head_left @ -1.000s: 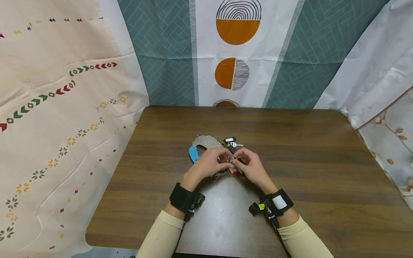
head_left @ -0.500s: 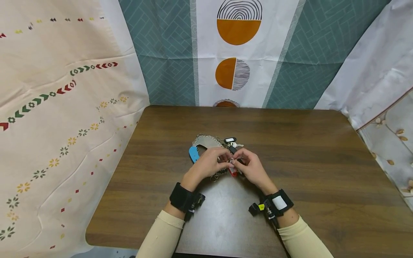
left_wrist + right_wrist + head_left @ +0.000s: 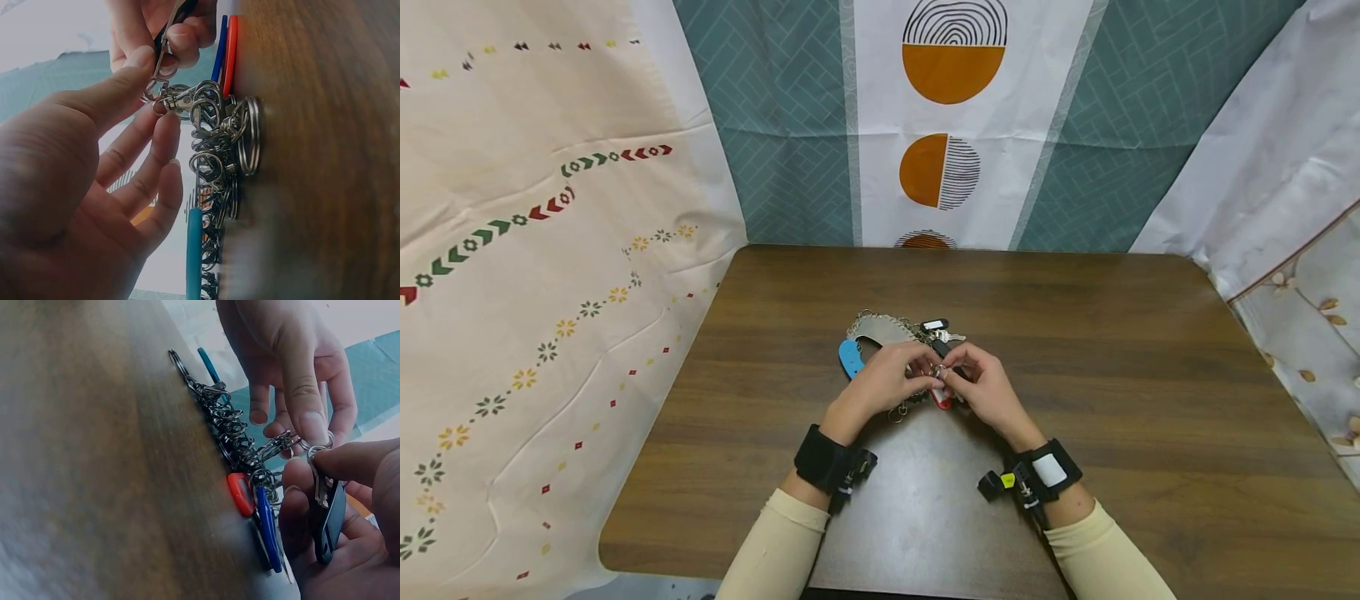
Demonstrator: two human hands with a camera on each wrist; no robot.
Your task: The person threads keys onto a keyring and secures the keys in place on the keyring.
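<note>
Above a heap of key rings, both hands meet over the table. My left hand (image 3: 891, 375) pinches a small metal ring of a swivel clasp (image 3: 181, 100) between thumb and fingers. With thumb and curled fingers, my right hand (image 3: 988, 392) holds a black key tag (image 3: 328, 528), which has a metal key and a split ring (image 3: 314, 454) at its top. The two rings lie close together at the fingertips; whether they are linked cannot be told. Beside the hands, a chain of clasps and rings (image 3: 228, 428) lies on the table, with a red tag (image 3: 240, 494) and a blue tag (image 3: 267, 525).
A grey curved piece (image 3: 883, 330) and a light-blue tag (image 3: 851, 358) lie left of the hands. Behind them are a black tag with a white label (image 3: 934, 325) and keys (image 3: 953, 337). The brown table (image 3: 1150, 400) extends to both sides.
Both hands stay in almost the same place. Only slight finger movement shows around the rings, and the dark tag under the right hand shifts a little.
</note>
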